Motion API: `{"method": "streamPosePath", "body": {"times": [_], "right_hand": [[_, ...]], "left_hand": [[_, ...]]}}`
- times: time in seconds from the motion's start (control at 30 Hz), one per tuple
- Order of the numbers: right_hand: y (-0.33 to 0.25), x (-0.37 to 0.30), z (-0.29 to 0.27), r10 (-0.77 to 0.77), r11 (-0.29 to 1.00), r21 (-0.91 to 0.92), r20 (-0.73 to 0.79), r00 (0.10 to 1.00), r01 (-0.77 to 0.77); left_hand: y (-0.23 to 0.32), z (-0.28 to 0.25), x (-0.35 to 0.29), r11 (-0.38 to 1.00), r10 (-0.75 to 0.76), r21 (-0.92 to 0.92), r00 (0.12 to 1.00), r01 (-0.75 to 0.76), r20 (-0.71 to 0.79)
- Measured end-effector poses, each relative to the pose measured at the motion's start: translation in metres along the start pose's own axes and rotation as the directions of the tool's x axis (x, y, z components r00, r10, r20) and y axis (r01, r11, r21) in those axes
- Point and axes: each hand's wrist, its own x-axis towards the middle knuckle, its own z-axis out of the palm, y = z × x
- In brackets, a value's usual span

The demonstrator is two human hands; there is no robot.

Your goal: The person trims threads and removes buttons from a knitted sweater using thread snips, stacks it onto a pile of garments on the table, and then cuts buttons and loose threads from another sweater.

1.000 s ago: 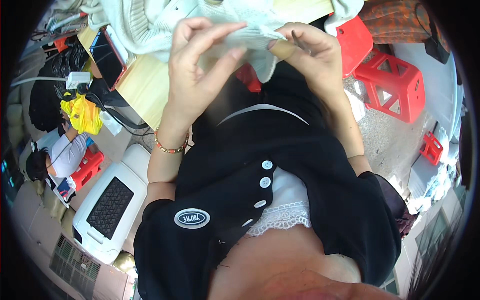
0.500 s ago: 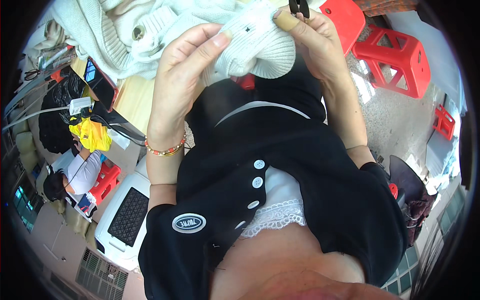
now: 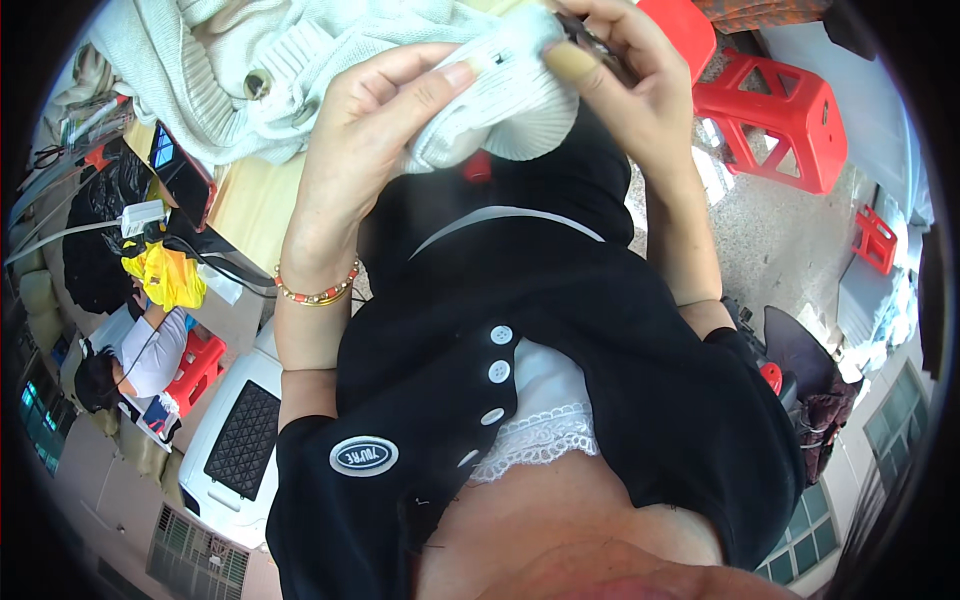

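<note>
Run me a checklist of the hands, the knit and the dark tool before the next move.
1. Left hand grips the knit: ok, thumb on top.
2. Right hand has the dark tool: ok, held among the fingers.
3. Right thumb covered: ok, a tan cover sits over its tip.
4. Dark spot uncovered: ok, it shows just beyond the left thumb.
5. Spot is a hole, not a mark: cannot tell, too small.
6. Tool's tips clear of the knit: cannot tell.
</note>
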Motion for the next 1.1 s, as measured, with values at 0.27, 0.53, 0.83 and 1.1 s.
{"method": "streamPosePath", "body": {"times": [0.27,0.53,0.83,1.1], "right_hand": [[0.005,-0.004,-0.009,-0.555,0.663,-0.493,0.181,0.812,0.563],[0.019,-0.003,-0.006,-0.541,0.680,-0.513,0.130,0.831,0.524],[0.004,-0.007,-0.002,-0.529,0.608,-0.605,0.174,0.831,0.514],[0.019,-0.008,-0.003,-0.419,0.856,-0.309,0.053,0.906,0.414]], "left_hand": [[-0.001,0.011,-0.002,0.999,0.022,-0.035,0.993,-0.027,-0.116],[-0.003,0.004,0.000,0.997,-0.004,-0.076,0.998,-0.002,-0.068],[-0.004,-0.002,-0.002,0.971,0.021,0.239,0.994,0.006,-0.108],[-0.003,-0.003,-0.014,0.957,0.224,0.212,0.968,-0.197,-0.112]]}}
